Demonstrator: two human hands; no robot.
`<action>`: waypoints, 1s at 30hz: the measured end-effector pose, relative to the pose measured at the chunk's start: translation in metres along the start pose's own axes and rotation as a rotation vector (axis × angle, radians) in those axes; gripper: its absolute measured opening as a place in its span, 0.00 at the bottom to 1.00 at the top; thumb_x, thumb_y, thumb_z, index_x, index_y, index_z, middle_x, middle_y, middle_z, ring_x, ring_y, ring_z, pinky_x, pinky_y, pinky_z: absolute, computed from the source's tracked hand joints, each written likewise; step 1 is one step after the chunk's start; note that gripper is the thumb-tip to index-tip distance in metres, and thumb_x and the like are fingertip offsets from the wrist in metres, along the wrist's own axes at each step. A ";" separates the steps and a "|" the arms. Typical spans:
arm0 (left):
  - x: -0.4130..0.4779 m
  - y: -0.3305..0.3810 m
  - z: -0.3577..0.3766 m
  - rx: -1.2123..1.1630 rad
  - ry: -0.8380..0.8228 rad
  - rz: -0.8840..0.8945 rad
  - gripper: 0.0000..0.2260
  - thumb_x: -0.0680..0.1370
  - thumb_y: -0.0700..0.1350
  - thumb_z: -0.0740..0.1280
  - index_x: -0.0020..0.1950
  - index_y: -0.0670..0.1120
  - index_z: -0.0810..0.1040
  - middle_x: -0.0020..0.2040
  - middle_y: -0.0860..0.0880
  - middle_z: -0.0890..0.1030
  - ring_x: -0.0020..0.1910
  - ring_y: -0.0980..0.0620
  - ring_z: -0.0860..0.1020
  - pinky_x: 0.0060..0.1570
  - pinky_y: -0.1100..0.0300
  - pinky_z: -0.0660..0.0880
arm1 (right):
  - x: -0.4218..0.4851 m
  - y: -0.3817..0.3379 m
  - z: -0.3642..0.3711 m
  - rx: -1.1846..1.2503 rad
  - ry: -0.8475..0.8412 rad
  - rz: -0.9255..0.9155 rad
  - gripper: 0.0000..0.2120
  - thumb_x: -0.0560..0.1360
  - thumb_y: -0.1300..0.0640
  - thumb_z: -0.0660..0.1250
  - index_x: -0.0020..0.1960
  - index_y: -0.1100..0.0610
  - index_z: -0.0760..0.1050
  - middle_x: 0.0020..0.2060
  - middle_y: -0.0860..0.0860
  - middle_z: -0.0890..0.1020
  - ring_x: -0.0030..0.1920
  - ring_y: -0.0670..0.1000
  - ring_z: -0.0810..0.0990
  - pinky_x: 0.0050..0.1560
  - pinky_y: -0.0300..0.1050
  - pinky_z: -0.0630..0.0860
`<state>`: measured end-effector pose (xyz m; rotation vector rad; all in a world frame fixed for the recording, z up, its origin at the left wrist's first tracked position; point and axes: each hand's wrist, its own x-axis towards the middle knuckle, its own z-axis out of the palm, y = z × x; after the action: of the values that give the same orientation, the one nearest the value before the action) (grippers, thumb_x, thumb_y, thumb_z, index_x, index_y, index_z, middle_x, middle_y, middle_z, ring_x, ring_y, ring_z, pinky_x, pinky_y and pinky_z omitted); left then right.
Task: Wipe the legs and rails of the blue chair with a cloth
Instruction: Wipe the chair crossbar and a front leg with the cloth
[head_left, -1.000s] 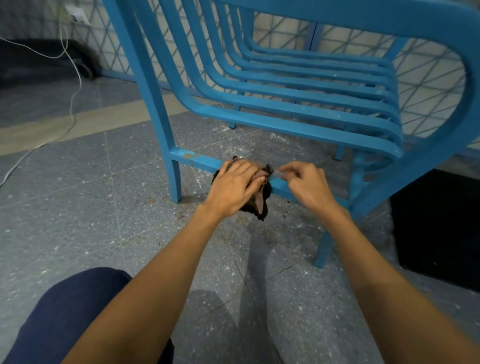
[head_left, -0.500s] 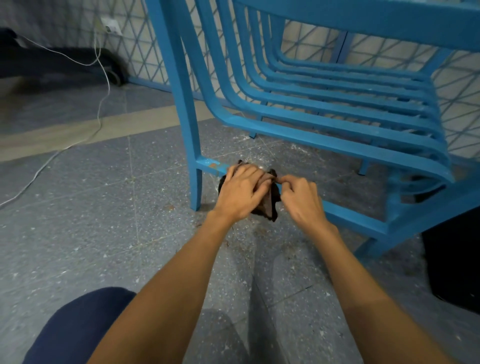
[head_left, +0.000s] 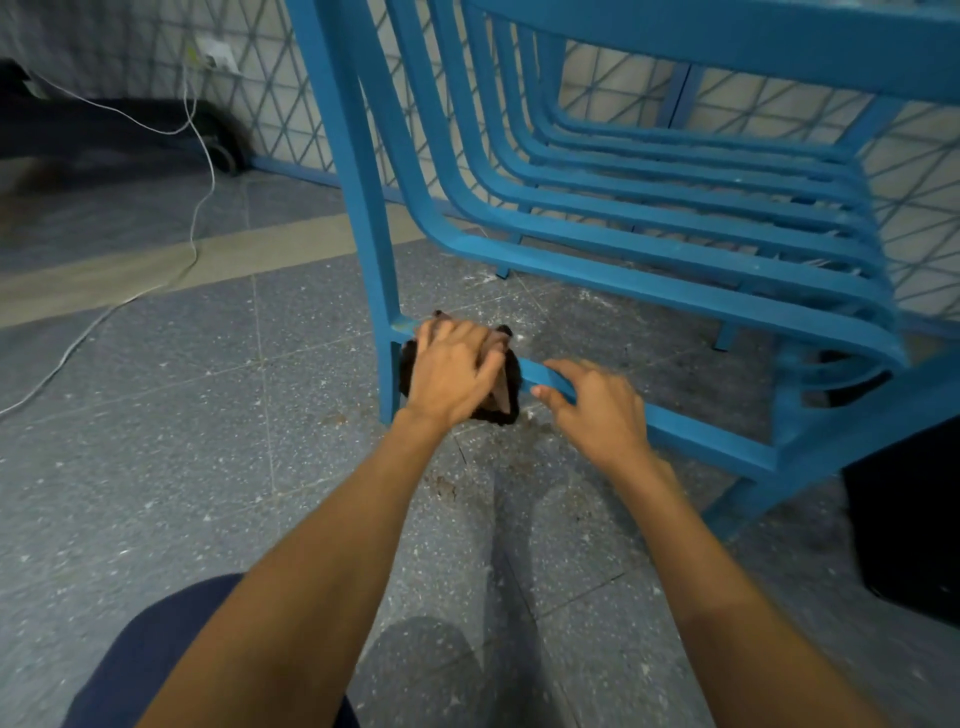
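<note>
Cloth (head_left: 511, 387), dark and bunched, draped over the left end of the lower rail (head_left: 701, 434) of the blue chair (head_left: 675, 291), where the rail meets an upright leg (head_left: 382, 260). Left hand (head_left: 457, 374): grip clamped on the cloth, fingers curled over it and pressing it onto the rail. Right hand (head_left: 602, 410): just beside the cloth but apart from it, grip closed on the bare rail, thumb (head_left: 550, 394) at the near face and fingers across the top. Both forearms reach in from the lower edge. The chair stands on a grey speckled tile floor (head_left: 208, 415); brown crumbs (head_left: 447, 488) lie on the floor below the hands. A white cable (head_left: 200, 208) trails across the floor at left; a wall (head_left: 291, 104) with a triangular lattice pattern stands behind; a dark-blue trouser knee (head_left: 156, 654) shows at lower left.
</note>
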<state>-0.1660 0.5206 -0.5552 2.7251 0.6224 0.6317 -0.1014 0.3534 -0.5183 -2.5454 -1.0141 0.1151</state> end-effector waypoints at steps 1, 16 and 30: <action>-0.006 0.006 0.002 -0.021 0.016 0.062 0.20 0.78 0.55 0.51 0.52 0.47 0.79 0.51 0.49 0.80 0.56 0.48 0.74 0.64 0.49 0.61 | 0.000 0.001 0.001 -0.007 0.013 -0.002 0.21 0.78 0.45 0.61 0.69 0.50 0.70 0.60 0.52 0.78 0.58 0.56 0.76 0.58 0.48 0.68; 0.021 -0.049 -0.020 0.093 -0.172 0.052 0.28 0.77 0.63 0.45 0.51 0.47 0.78 0.49 0.46 0.80 0.55 0.44 0.75 0.58 0.49 0.69 | -0.005 0.004 0.000 0.005 0.044 -0.019 0.21 0.78 0.44 0.61 0.69 0.50 0.71 0.59 0.51 0.78 0.58 0.54 0.76 0.59 0.49 0.69; 0.012 -0.021 -0.027 0.120 -0.108 -0.107 0.15 0.83 0.48 0.54 0.59 0.44 0.76 0.57 0.43 0.79 0.61 0.43 0.73 0.64 0.47 0.66 | -0.009 0.000 -0.007 0.095 -0.020 0.012 0.21 0.77 0.46 0.64 0.68 0.52 0.72 0.59 0.53 0.80 0.57 0.55 0.78 0.61 0.50 0.71</action>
<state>-0.1762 0.5493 -0.5352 2.7908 0.7960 0.4309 -0.1065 0.3450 -0.5129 -2.4689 -0.9774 0.1877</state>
